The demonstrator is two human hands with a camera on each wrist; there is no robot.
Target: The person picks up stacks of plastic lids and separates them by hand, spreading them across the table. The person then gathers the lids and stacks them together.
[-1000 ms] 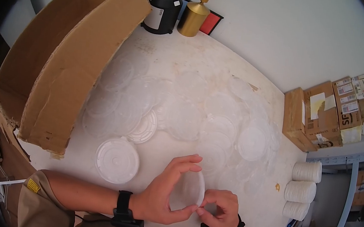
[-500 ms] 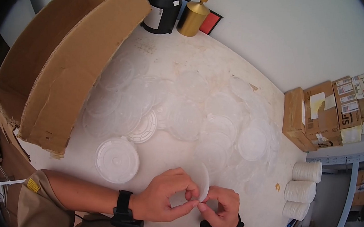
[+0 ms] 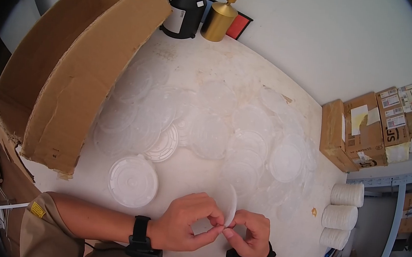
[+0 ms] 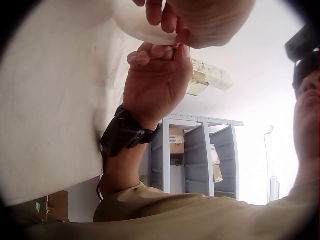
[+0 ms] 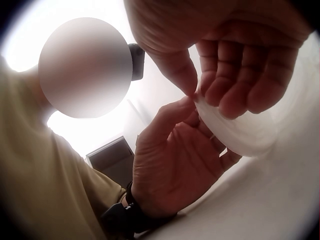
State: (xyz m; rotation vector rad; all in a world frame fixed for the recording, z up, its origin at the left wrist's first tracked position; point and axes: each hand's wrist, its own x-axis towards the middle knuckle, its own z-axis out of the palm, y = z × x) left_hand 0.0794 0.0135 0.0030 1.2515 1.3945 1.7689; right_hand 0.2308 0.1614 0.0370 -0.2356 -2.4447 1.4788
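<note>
In the head view a translucent white plastic lid (image 3: 232, 205) stands on edge between the two hands, seen almost side-on. My left hand (image 3: 186, 222) pinches its near rim with thumb and index finger. Right beside it, my right hand (image 3: 250, 235) pinches the same stretch of rim, and the thumb tips almost meet. The right wrist view shows the lid's (image 5: 237, 131) pale face sloping away under the right fingers (image 5: 235, 97). To the left of the hands, a round white lid (image 3: 133, 181) lies flat on the table.
Many clear lids (image 3: 208, 134) spread in overlapping layers over the table (image 3: 198, 59). A cardboard box (image 3: 95, 75) stands at left. Behind are a black canister (image 3: 184, 17) and a brass-coloured weight (image 3: 219, 22). Stacked white lids (image 3: 339, 217) and cartons (image 3: 363, 128) line the right.
My left fingers have come down from the lid's far rim to a pinch at its near rim. The lid has turned more edge-on. My right hand has barely moved.
</note>
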